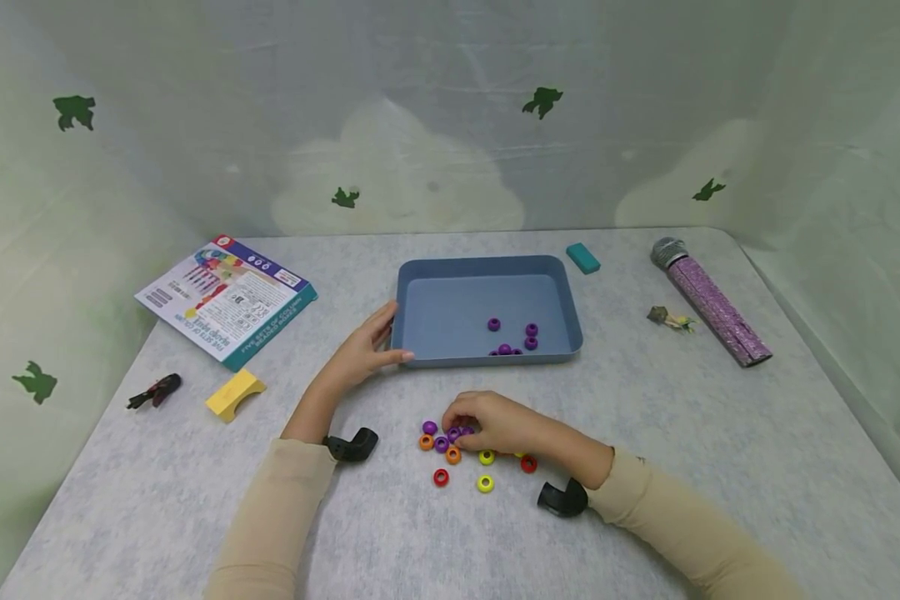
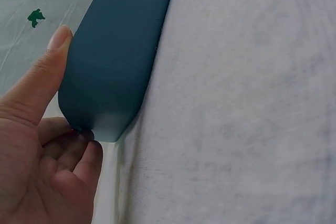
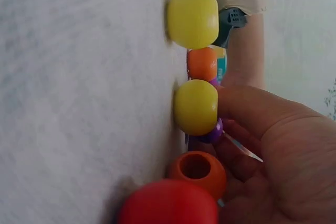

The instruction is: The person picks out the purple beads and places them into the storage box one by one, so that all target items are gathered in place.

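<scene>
Smooth, rounded purple beads (image 1: 430,427), pierced by wide holes, cluster beside orange beads (image 1: 427,442) on a mottled table (image 1: 390,542), where a person's right hand (image 1: 498,422) has a narrow grip around some. The left hand (image 1: 360,354) grips a corner of a matte, round-cornered blue tray (image 1: 450,300) bearing more purple beads.

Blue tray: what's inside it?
Purple beads lie in the blue tray. Its near wall partly covers the closest ones; anything lower behind that wall cannot be seen.

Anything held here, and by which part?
The left hand holds the blue rectangular tray by its near-left corner; whether the right hand pinches a purple round bead is unclear.
</scene>
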Demonstrator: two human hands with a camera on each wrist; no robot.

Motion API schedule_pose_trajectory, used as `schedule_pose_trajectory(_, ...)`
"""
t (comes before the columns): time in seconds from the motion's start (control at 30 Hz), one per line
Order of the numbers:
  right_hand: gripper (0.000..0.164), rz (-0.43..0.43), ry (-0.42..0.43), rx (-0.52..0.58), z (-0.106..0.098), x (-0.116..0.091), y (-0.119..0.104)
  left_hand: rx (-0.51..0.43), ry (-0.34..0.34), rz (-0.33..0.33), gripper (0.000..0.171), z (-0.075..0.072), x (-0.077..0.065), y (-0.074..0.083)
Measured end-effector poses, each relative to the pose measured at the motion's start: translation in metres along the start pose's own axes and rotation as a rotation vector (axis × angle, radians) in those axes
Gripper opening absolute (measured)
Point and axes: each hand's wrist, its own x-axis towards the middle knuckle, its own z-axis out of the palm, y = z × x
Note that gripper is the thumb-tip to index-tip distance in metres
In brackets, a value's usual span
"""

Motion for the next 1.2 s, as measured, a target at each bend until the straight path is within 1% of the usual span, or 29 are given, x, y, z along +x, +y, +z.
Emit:
schedule_pose_trajectory(0.07, 0.015, 0.005, 0.020, 0.010, -0.003, 0.000, -0.001, 0.001, 0.003, 0.001, 0.085, 0.000, 0.000, 0.000)
schedule_pose_trajectory(0.13, 0.017, 0.003, 0.059, 0.034, -0.008, 0.000, 0.000, 0.000, 0.004, 0.000, 0.085, 0.000, 0.000, 0.000)
schedule_pose_trajectory(0.23, 0.020, -0.017, 0.152, 0.086, -0.022, 0.001, 0.002, 0.003, 0.007, -0.007, 0.085, 0.000, 0.000, 0.000)
schedule_pose_trajectory(0.33, 0.022, -0.028, 0.267, 0.124, -0.040, 0.005, 0.010, 0.000, 0.005, -0.008, 0.085, 0.000, -0.001, 0.001)
schedule_pose_trajectory(0.43, 0.023, 0.000, 0.368, 0.124, -0.058, 0.009, 0.024, -0.011, 0.003, -0.005, 0.085, -0.001, -0.001, 0.002)
schedule_pose_trajectory(0.5, 0.024, 0.044, 0.406, 0.135, -0.067, 0.013, 0.035, -0.018, 0.001, -0.003, 0.085, -0.001, -0.001, 0.001)
schedule_pose_trajectory(0.6, 0.024, 0.141, 0.413, 0.146, -0.076, 0.017, 0.049, -0.044, -0.008, 0.006, 0.086, -0.001, 0.001, -0.004)
schedule_pose_trajectory(0.7, 0.022, 0.238, 0.383, 0.140, -0.079, 0.019, 0.060, -0.051, -0.020, 0.005, 0.088, -0.002, 0.004, -0.014)
schedule_pose_trajectory(0.77, 0.021, 0.280, 0.359, 0.121, -0.079, 0.021, 0.063, -0.041, -0.021, 0.006, 0.089, -0.002, 0.006, -0.021)
schedule_pose_trajectory(0.87, 0.019, 0.315, 0.333, 0.099, -0.080, 0.024, 0.066, -0.013, -0.017, 0.010, 0.091, -0.002, 0.008, -0.030)
schedule_pose_trajectory(0.93, 0.018, 0.333, 0.323, 0.088, -0.079, 0.026, 0.067, -0.016, -0.015, 0.010, 0.089, -0.002, 0.006, -0.023)
schedule_pose_trajectory(1.03, 0.017, 0.352, 0.316, 0.086, -0.079, 0.027, 0.067, -0.016, -0.018, 0.006, 0.087, -0.002, 0.002, -0.009)
schedule_pose_trajectory(1.1, 0.019, 0.342, 0.315, 0.082, -0.079, 0.026, 0.067, -0.023, -0.020, 0.002, 0.085, -0.002, -0.001, -0.001)
schedule_pose_trajectory(1.2, 0.024, 0.297, 0.327, 0.094, -0.079, 0.022, 0.063, -0.032, -0.019, 0.011, 0.086, -0.002, 0.001, -0.005)
